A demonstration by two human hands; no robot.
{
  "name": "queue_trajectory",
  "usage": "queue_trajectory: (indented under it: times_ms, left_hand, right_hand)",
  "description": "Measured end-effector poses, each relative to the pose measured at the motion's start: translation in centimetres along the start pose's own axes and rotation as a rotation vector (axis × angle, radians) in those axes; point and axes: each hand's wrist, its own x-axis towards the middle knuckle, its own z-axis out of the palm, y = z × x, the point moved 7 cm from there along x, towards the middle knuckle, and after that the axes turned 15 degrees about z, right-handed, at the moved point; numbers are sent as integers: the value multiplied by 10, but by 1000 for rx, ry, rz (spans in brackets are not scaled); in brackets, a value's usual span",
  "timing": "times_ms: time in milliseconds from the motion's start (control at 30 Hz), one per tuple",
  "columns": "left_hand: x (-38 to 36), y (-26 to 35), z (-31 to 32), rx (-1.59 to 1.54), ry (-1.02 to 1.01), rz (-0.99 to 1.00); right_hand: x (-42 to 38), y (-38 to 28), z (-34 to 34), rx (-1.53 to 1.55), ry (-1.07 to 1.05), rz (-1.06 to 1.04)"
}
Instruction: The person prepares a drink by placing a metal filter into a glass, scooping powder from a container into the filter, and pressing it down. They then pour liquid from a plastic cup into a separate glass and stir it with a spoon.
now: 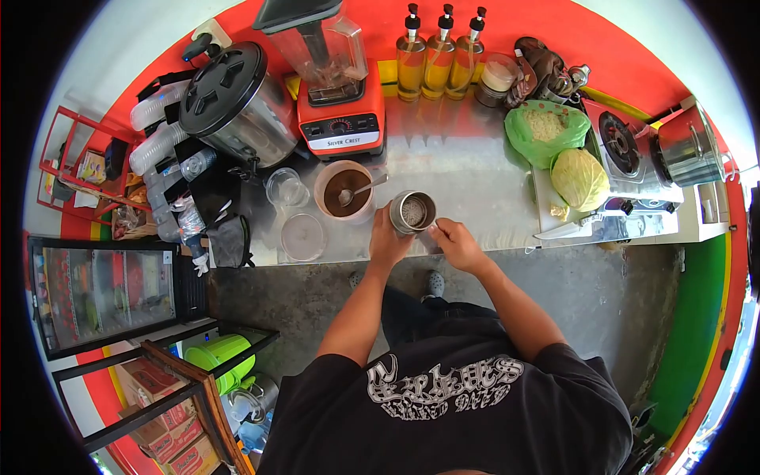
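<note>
A stainless steel cup (401, 227) with something pale and speckled inside is held over the counter's front edge. My left hand (387, 240) wraps round its left side, fingers closed. My right hand (459, 245) is closed at its right side, apparently on a handle that the fingers mostly hide. Left of the cup stands an open tub (321, 198) of brown powder, with a metal spoon (366, 188) resting in it. A round translucent lid (303, 237) lies beside the tub, and a clear plastic container (286, 188) stands behind the lid.
A red blender (342, 127) and a large steel pot (226, 103) stand behind the tub. Pump bottles (438, 67) line the wall. To the right are a cabbage (580, 180), a green bag (546, 131), a knife (566, 228) near the counter edge, and a gas stove (625, 150).
</note>
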Motion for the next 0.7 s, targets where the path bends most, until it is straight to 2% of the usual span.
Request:
queue_trajectory:
  times_ms: [33,67,133,167,233,267,333,367,433,467,533,567,633,667,700]
  left_hand:
    - [2,0,2,53,-24,89]
    - [0,-4,3,54,-27,90]
    - [2,7,2,78,-60,169]
    - [2,9,2,75,-64,171]
    - [1,2,-2,16,33,77]
    - [1,0,-1,17,30,78]
    - [3,7,2,118,-46,156]
    - [1,9,2,117,-51,158]
    - [2,11,-6,12,2,13]
    - [2,5,-3,12,0,16]
    - [5,7,2,126,-32,213]
    - [0,4,5,127,-34,212]
    - [1,8,-2,34,-25,-11]
    - [5,13,-6,34,-17,-15]
    - [5,16,-5,56,-95,15]
  right_hand:
    - [0,5,-1,2,33,86]
    - [2,8,0,5,34,87]
    - [-1,1,6,-27,-16,-146]
    - [-3,4,7,-26,-11,-144]
    - [1,31,4,128,46,233]
    - [2,34,4,131,48,233]
    - [1,26,14,59,-101,10]
    - [1,30,16,62,-97,13]
    - [6,56,13,447,-51,388]
    - [7,56,10,449,-49,387]
    - [8,23,6,143,-106,-5]
    - [6,20,5,145,-106,-3]
    - [6,26,-2,226,-31,398]
    - [8,22,-2,220,-37,396]
    - [9,18,-1,173,-33,386]
